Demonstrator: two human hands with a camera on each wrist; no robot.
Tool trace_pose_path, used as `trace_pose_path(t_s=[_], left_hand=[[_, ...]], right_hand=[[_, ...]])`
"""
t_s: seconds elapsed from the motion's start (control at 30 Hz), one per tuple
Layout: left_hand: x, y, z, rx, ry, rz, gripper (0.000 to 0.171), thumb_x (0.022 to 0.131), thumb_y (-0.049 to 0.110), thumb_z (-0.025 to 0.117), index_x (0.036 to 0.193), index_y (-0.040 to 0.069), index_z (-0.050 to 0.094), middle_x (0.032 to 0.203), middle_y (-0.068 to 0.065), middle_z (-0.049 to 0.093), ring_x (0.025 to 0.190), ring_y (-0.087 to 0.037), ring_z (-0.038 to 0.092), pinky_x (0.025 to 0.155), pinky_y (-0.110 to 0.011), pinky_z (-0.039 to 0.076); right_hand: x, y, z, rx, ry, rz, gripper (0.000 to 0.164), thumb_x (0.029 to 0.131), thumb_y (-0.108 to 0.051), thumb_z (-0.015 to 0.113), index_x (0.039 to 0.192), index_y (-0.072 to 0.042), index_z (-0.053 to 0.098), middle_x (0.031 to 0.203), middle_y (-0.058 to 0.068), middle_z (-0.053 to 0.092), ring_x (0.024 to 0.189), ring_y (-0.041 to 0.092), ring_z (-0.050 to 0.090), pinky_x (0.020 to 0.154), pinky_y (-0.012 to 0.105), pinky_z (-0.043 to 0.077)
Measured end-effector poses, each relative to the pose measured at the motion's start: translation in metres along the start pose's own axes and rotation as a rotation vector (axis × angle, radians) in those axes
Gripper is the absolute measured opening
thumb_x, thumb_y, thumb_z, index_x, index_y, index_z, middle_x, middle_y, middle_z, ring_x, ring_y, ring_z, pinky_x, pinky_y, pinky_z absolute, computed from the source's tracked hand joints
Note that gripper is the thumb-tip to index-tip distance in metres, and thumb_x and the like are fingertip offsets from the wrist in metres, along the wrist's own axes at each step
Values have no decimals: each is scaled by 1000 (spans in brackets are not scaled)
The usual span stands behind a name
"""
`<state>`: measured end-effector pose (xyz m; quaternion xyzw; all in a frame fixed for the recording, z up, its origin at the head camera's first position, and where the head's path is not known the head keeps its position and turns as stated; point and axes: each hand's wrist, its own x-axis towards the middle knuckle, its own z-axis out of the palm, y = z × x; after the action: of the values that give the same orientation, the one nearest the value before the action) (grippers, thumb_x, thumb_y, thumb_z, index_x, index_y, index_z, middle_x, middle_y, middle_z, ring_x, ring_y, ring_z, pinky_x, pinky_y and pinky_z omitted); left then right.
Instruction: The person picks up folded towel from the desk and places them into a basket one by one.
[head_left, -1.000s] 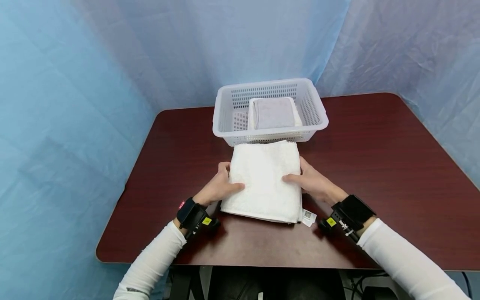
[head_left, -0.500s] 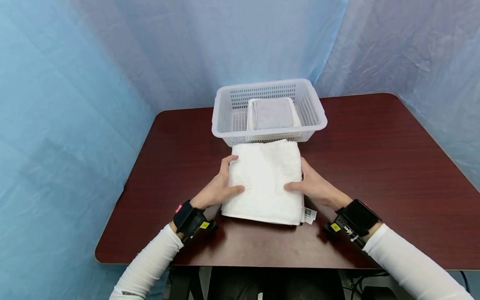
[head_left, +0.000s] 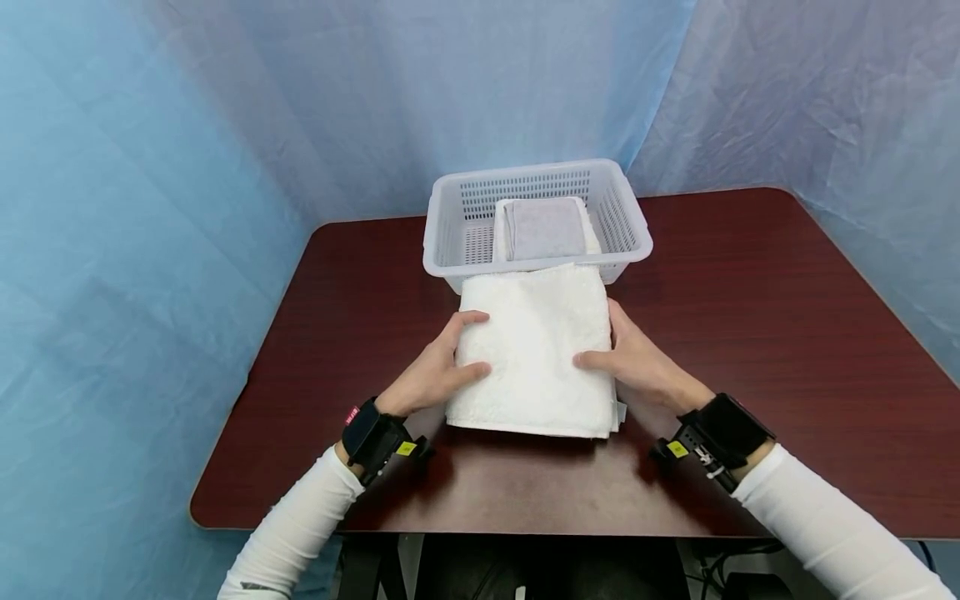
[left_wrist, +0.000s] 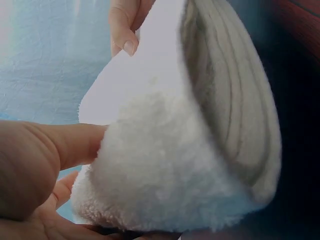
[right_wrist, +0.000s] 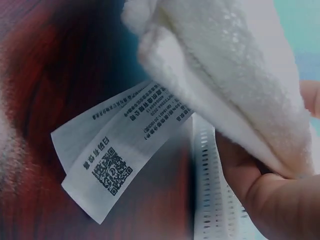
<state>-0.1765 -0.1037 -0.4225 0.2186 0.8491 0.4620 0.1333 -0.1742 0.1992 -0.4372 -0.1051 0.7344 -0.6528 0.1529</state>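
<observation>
A folded white towel point(head_left: 536, 350) is held level between both hands in front of the basket, its far edge overlapping the basket's front wall in the head view. My left hand point(head_left: 431, 375) grips its left side, thumb on top and other fingers beneath, with the index finger at the upper face. On the other side my right hand point(head_left: 641, 358) pinches the right edge, thumb above and fingers underneath. Stacked layers show at the towel's open end in the left wrist view. From its right corner hangs a printed label point(right_wrist: 117, 160), with the tabletop below.
A white perforated plastic basket point(head_left: 480, 196) stands at the back of the dark red-brown table point(head_left: 360, 308). Inside, toward its right, a folded grey cloth point(head_left: 546, 229) lies on a folded white cloth point(head_left: 501, 237). Blue sheeting point(head_left: 375, 100) hangs behind the table.
Both hands have raised the towel and shifted it slightly toward the basket. The left index finger has moved from the towel's side onto its top. The label now shows less in the head view.
</observation>
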Motion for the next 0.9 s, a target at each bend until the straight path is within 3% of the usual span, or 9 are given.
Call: trace_pose_path(t_s=[0.17,0.57,0.9], left_hand=[[2,5,-3,-24,23,25,63,95,11,67,147,23,33,149,-13,34,122,-26,48,94,-43,44],[8,14,-9,-144,57,81,62,95,9,66,148,16,35,149,-12,33,121,-29,46,94,-46,43],[15,19,-13,-147,68,117,59,95,9,66,146,18,37,145,-10,35,115,-29,51,88,-42,49]], right_hand=[[1,-8,-5,-15,21,-26,87,87,3,68,153,-8,12,142,23,39,116,29,53,83,35,53],[2,-28,-17,-43,51,16,93,90,-6,69,157,-15,5,139,22,44,110,24,60,82,36,54],[3,-37,-21,-28,55,-25,94,91,-7,69,158,-21,5,139,23,44,106,19,63,81,37,55]])
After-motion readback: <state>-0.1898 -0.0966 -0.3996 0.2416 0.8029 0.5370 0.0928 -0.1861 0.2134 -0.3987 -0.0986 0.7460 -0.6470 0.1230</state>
